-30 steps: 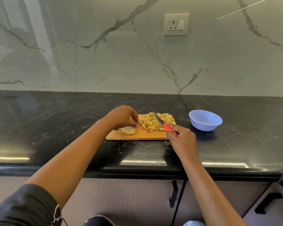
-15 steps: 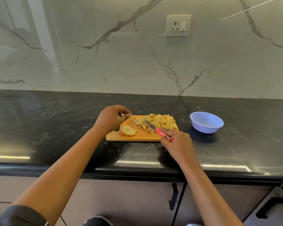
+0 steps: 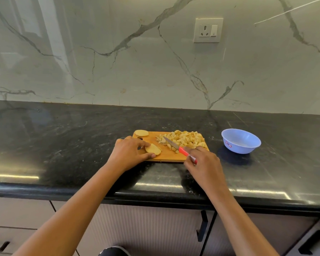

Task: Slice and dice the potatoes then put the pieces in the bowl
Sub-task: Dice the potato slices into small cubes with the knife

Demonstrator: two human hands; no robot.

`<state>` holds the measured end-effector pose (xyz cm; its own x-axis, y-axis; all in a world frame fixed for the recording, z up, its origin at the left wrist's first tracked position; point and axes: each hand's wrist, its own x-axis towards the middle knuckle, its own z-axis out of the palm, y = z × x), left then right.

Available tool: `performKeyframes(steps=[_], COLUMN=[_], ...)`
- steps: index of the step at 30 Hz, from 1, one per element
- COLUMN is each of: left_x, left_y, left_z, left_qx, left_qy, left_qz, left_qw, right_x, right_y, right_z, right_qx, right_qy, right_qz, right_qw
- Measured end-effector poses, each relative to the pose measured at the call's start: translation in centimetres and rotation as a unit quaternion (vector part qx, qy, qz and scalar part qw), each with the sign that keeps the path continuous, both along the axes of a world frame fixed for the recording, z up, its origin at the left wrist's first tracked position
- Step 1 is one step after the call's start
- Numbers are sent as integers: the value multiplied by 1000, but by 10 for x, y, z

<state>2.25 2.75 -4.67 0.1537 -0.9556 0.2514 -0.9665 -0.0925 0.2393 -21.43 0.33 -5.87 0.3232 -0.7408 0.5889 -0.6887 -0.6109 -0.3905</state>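
A wooden cutting board (image 3: pixel 166 156) lies on the black counter. A heap of diced potato pieces (image 3: pixel 185 140) covers its right half. My left hand (image 3: pixel 127 154) pinches a flat potato slice (image 3: pixel 153 149) at the board's near left. A second potato slice (image 3: pixel 141 133) rests at the board's far left corner. My right hand (image 3: pixel 203 163) grips a knife with a red handle (image 3: pixel 185 152); its blade points up-left, with the tip at the near edge of the diced heap. A pale blue bowl (image 3: pixel 240 140) stands to the right of the board and looks empty.
The black stone counter (image 3: pixel 63 137) runs the full width, with a marble wall behind and a wall socket (image 3: pixel 207 30) above the board. Cabinet doors with dark handles (image 3: pixel 201 226) sit below the counter's front edge.
My left hand set one slice at the board's far left corner, then came back onto the near slice. My right hand drew the knife toward me, out of the diced heap.
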Motion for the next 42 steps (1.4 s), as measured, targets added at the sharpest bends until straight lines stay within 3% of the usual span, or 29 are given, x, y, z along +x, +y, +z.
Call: performKeyframes(steps=[10,16,20,24,36,39,42], left_x=[-1,0,4,4,-2,-2,3], left_y=[-18,-30,-29,-24,-26,-23,-15], left_z=[9,19,17,11,19,20,18], left_qx=[52,47,37,50,51,41,44], left_qy=[-129,-54,-50,-36,-192,-122,-37], left_qz=[-144,-185,-195,-183,-137,-107,-6], left_qw=[980,980,979,981,970,986,998], right_x=[-7,-9,-9,-9,-9,-10,-10], right_y=[-2,-3,-3,-4,-5,-5,-5], right_z=[3,4,4,4,3,3,3], right_qx=[60,80,86,91,101,103,104], right_qy=[-87,-110,-114,-117,-123,-125,-125], right_qz=[-29,-35,-35,-32,-30,-29,-30], right_qw=[994,990,989,988,987,986,986])
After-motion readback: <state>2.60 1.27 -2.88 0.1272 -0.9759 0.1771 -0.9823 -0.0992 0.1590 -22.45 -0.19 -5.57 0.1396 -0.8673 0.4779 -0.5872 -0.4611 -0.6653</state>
